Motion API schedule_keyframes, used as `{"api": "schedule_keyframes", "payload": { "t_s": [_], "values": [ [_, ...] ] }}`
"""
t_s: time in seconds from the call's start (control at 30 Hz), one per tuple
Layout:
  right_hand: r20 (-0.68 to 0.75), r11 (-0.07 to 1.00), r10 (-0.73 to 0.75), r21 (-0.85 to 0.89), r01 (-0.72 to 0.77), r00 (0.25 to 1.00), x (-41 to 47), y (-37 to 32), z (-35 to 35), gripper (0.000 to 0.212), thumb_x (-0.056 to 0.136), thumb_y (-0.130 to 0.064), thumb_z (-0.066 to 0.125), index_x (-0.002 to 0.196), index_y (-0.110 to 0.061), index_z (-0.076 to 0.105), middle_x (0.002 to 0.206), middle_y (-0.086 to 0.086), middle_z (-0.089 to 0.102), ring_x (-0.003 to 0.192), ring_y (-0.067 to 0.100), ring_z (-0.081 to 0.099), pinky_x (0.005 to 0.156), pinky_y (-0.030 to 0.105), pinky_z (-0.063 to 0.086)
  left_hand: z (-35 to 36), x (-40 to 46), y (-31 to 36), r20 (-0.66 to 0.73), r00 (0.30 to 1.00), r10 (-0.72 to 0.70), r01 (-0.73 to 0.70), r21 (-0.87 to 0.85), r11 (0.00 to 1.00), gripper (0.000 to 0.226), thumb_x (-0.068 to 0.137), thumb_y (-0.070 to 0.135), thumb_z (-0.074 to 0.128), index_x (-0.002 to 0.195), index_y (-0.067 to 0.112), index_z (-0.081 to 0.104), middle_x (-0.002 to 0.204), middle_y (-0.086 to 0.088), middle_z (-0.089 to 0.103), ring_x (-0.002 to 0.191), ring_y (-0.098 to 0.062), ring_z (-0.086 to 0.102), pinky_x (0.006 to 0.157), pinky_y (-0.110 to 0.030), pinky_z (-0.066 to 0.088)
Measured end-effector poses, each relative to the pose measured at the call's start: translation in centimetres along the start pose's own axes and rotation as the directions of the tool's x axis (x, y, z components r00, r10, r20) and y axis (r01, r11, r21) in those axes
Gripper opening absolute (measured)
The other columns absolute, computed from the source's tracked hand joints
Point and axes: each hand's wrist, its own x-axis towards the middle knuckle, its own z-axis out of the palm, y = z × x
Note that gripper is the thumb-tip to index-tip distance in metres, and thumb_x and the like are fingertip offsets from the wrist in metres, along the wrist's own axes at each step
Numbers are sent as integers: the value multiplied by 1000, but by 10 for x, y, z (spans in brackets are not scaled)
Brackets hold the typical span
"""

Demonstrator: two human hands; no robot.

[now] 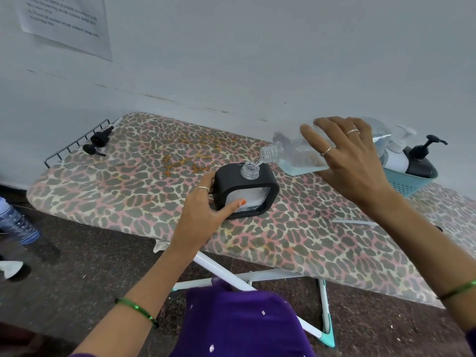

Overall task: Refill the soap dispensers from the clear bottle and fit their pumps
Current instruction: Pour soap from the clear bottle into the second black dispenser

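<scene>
The fingers (332,143) of the right hand (353,161) wrap the clear bottle (296,155), tipped so its neck hangs just over the dispenser (246,191) at the middle of the frame; a thin stream falls into the open mouth. The left hand (206,210) clasps the dispenser's side, thumb on its clear front, likely to keep it from sliding on the ironing board (128,181). Two black pumps (98,143) wait at the upper left. A basket (409,179) at right holds more dispensers. The wall paper (64,21) is too blurred to read.
</scene>
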Motion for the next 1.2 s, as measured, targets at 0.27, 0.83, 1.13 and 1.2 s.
{"api": "schedule_keyframes", "payload": {
  "t_s": [0.27, 0.83, 1.13, 1.2],
  "values": [
    [20, 1000, 2, -7, -2, 1000, 2, -1, -1, 84, 61, -2, 80, 131, -17, 38, 124, 16, 55, 112, 35, 50, 93, 50, 36, -1, 0, -1, -5, 1000, -3, 3, 5, 1000, 66, 73, 50, 71, 130, 33, 43, 107, 21, 56, 99, 0, 59, 83, -13, 52],
    [-17, 1000, -8, 1, 8, 1000, 3, -1, -1, 81, 62, 2, 78, 130, -17, 39, 122, 16, 56, 111, 36, 51, 93, 51, 36, 1, 1, -3, -10, 999, -33, 33, 29, 999, 74, 74, 51, 72, 136, 22, 46, 111, 8, 60, 102, -11, 63, 84, -29, 57],
    [0, 1000, -6, -7, 6, 1000, 4, 0, -1, 82, 62, 1, 79, 131, -17, 39, 124, 16, 56, 112, 34, 49, 94, 51, 36, 0, 0, -2, -9, 999, -31, 31, 30, 999, 73, 75, 50, 72, 136, 21, 46, 111, 8, 61, 102, -11, 64, 83, -25, 57],
    [4, 1000, -5, -8, 5, 1000, 4, -1, -1, 82, 62, 2, 78, 131, -18, 38, 124, 16, 56, 112, 35, 49, 94, 51, 35, 1, 0, -2, -11, 1000, -30, 30, 27, 999, 73, 75, 50, 72, 137, 21, 46, 111, 8, 60, 102, -11, 64, 84, -25, 57]
  ]
}}
